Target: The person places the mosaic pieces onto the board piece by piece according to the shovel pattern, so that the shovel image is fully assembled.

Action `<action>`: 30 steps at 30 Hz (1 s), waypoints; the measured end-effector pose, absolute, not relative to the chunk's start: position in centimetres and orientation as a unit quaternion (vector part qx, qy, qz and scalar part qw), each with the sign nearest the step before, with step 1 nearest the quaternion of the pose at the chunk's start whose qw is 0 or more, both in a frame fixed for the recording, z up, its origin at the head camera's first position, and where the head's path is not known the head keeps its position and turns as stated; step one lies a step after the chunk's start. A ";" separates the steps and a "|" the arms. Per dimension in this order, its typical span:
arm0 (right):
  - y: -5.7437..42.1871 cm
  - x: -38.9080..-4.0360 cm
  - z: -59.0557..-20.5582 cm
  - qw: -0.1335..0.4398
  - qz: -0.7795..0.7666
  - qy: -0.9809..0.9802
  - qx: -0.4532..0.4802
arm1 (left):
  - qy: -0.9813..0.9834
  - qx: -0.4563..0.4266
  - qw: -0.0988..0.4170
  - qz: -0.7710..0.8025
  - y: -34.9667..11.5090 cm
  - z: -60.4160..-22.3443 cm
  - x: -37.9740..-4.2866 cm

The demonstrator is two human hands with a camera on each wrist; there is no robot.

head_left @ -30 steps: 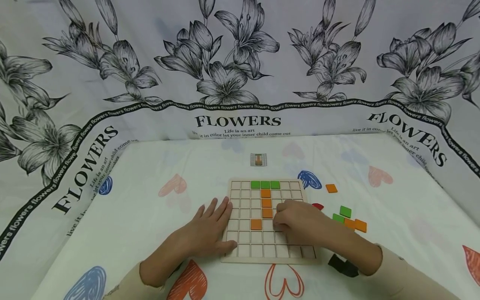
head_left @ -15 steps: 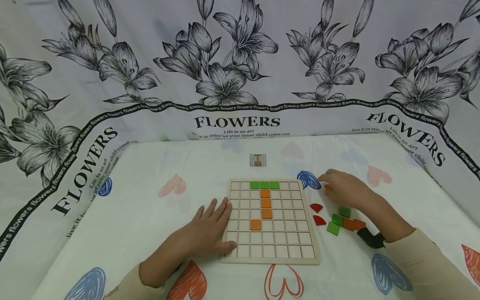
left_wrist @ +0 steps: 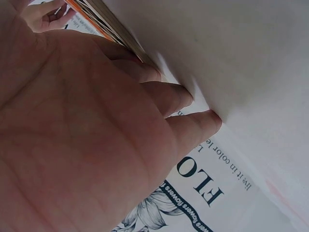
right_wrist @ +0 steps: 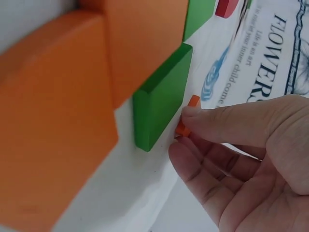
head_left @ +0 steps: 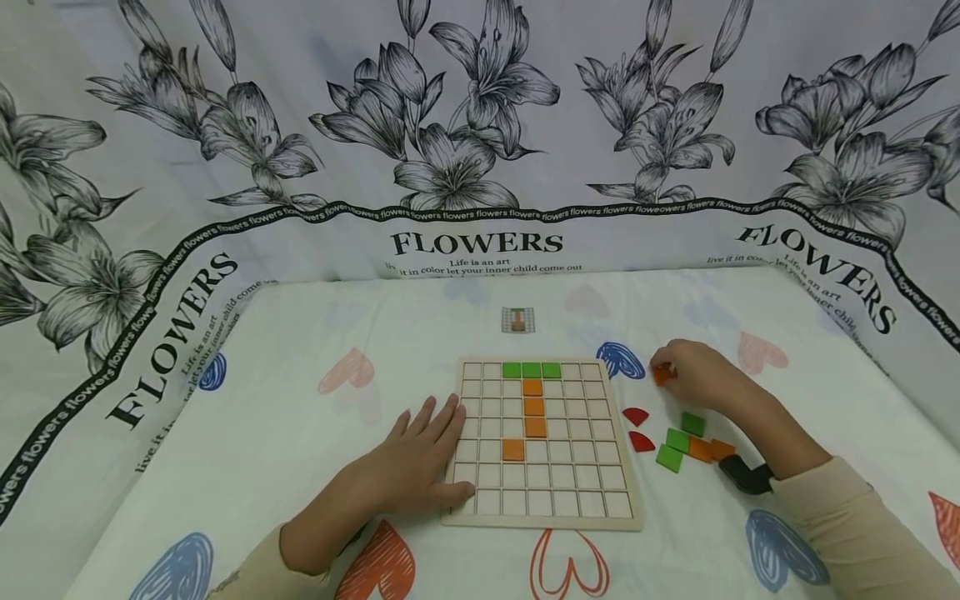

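My right hand (head_left: 697, 375) pinches a small square orange tile (head_left: 662, 374) between thumb and fingers, to the right of the board. In the right wrist view that orange tile (right_wrist: 184, 128) shows edge-on under the thumb. My left hand (head_left: 416, 467) lies flat with fingers spread at the left edge of a wooden grid board (head_left: 561, 477), the thumb on its lower left corner. Three green tiles (head_left: 531, 370) stand side by side in the board's far row. Below the middle one, orange tiles (head_left: 533, 407) run down a column, and another orange tile (head_left: 513, 450) sits lower left.
Two red quarter-round pieces (head_left: 641, 442) lie just right of the board. Beyond them are loose green tiles (head_left: 669, 457) and two orange tiles (head_left: 701, 450), close to my right wrist. A small pattern card (head_left: 517, 320) lies behind the board on the heart-print cloth.
My right hand has moved from the board's right half out to the orange tile lying apart at the right, and now pinches it. My left hand has stayed in place.
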State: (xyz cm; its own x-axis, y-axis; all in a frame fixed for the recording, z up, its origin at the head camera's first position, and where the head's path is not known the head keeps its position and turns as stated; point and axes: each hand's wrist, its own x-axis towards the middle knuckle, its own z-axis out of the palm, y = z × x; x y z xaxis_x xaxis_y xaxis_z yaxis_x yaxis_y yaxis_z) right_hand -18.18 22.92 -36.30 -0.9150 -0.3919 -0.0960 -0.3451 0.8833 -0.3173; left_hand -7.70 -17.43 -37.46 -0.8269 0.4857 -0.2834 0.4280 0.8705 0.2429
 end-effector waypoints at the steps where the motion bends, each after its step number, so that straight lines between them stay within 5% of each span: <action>1: 23.0 -18.2 -36.4 0.082 -0.151 0.967 -0.188 | 0.952 0.239 0.171 0.085 -17.4 -37.5 -7.7; 19: 24.0 -17.1 -36.7 0.080 -0.217 0.960 -0.156 | 0.952 0.240 0.167 0.087 -17.4 -37.5 -7.6; 30: 23.7 -15.2 -37.2 0.047 -0.325 0.919 -0.216 | 0.953 0.238 0.168 0.087 -17.4 -37.5 -7.6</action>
